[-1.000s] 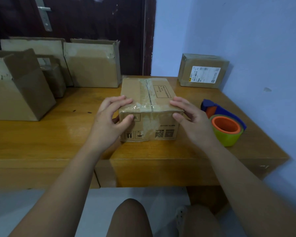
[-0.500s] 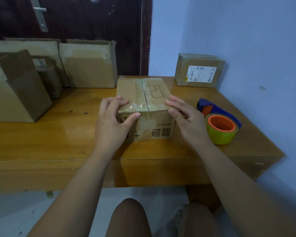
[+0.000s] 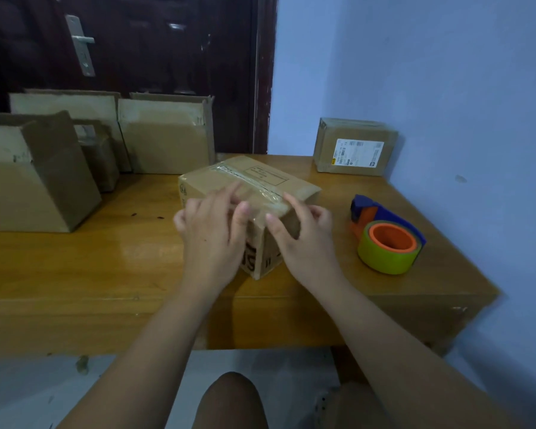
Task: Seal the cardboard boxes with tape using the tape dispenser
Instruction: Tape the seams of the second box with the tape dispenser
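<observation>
Just the one cardboard box (image 3: pixel 260 181) in play, sat mid-worktop (image 3: pixel 106 258) and turned corner-first toward the camera. Strip of clear tape (image 3: pixel 254 188) already down along the top seam, shiny and a bit wrinkly at the near end.

On the near-left face, left hand (image 3: pixel 211 239) laid flat, fingers mostly straight and reaching up over the top edge, not clamped on anything. Bit of motion blur there, so no calling the finer details. At the near corner, right hand (image 3: pixel 307 243) gripping the box: thumb on the front edge by the tape end, index finger up on the lid, other fingers curled round the right-hand face.

Tape dispenser (image 3: pixel 387 239) lying on the worktop off to the right of the box, near but not touching, apart from both hands. Blue body, orange core, yellow-green roll.

Back right, against the blue wall (image 3: pixel 415 72), a closed box with a white label (image 3: pixel 355 147). Over on the left, a big open-topped box (image 3: pixel 28 181), a smaller one (image 3: pixel 99 162) tucked behind it, plus two more open boxes (image 3: pixel 167 137) standing along the dark door (image 3: pixel 152 41). Bare knees (image 3: pixel 232 400) poking in at the bottom, below the worktop edge.
</observation>
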Demonstrator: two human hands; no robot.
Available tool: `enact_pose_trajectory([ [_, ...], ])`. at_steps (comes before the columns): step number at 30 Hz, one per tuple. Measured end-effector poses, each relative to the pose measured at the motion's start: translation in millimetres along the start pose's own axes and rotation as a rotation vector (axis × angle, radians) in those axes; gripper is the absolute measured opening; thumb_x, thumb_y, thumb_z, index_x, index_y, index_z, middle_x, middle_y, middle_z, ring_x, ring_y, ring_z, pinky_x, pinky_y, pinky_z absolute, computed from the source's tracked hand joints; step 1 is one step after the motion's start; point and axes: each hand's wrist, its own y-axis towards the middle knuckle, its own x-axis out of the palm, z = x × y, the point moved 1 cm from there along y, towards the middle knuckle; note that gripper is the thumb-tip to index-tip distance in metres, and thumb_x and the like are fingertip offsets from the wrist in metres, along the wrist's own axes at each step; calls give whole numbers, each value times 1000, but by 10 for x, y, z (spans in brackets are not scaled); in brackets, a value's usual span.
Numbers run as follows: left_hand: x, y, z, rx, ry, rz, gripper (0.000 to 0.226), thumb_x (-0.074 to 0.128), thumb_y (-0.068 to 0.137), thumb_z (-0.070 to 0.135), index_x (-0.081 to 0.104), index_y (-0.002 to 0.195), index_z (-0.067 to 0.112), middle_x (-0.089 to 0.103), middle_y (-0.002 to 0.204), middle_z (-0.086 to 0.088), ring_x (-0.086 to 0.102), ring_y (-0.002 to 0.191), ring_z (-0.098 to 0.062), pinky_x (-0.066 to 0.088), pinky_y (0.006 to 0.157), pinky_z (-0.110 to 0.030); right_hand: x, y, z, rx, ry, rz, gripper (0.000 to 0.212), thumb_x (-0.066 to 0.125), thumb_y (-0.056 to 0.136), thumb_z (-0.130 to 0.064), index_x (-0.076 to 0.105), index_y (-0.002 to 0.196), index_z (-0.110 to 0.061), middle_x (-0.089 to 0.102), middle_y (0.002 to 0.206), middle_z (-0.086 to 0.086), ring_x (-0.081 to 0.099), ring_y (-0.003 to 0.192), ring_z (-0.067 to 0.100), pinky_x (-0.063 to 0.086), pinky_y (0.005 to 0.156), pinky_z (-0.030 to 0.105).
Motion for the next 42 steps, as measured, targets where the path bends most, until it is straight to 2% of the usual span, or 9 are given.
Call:
enact_pose_trajectory([
  [4,-37,248,-256,-270,-13,-1,46,51,94,32,43,139,24,36,146,3,25,136,-18,23,111,-40,-68,177,-41,28,69,-75,55,45,95,-49,29,146,-38,32,145,-4,42,119,6,42,83,21],
  [7,-77,439,-469,-610,-214,21,62,55,93,34,28,148,25,17,156,-1,16,143,-22,23,112,-42,-128,345,-87,115,275,-76,49,40,102,-26,27,149,-31,45,138,-9,49,79,-9,41,53,5],
  [11,-36,547,-673,-891,-583,-25,55,50,96,36,33,145,21,38,147,-3,36,134,-23,33,105,-39,-101,569,-103,220,383,23,42,35,103,-31,36,145,-22,57,124,-3,50,87,-1,41,65,17],
  [17,59,670,-484,-733,-719,-18,25,41,99,41,54,114,26,53,109,9,46,110,-12,37,88,-31,-202,784,-155,136,403,38,47,39,102,-24,30,148,-28,35,151,0,46,124,19,47,96,39],
  [20,171,852,-301,-648,-797,-52,14,43,99,38,55,99,30,55,102,12,51,104,-11,39,91,-31,-480,916,-157,12,395,131,44,35,103,-17,36,145,-31,30,154,-2,47,114,7,44,85,20],
  [24,521,1095,59,-540,-838,-148,26,44,99,35,52,119,20,57,109,9,52,106,-10,42,94,-30,-932,1153,-19,-20,429,282,42,31,103,-11,48,138,-28,40,147,-4,57,75,11,51,64,18],
  [27,901,1198,301,-508,-854,-243,33,44,98,37,53,124,19,58,118,4,52,111,-12,41,102,-37,-1267,1356,269,52,492,387,39,36,100,-13,58,128,-27,51,133,-2,56,101,18,50,93,41],
  [32,1559,1190,583,-522,-913,-429,40,40,99,40,54,131,21,60,125,5,51,119,-13,39,106,-42,-1657,1502,883,120,396,458,33,47,98,-21,58,128,-26,54,122,-6,52,97,3,40,68,15],
  [42,2255,981,719,-573,-956,-568,43,31,102,39,48,135,18,56,126,3,49,124,-18,39,106,-35,-1807,1653,1686,192,298,448,28,45,100,-16,58,126,-15,54,113,-3,49,104,10,42,75,18],
])
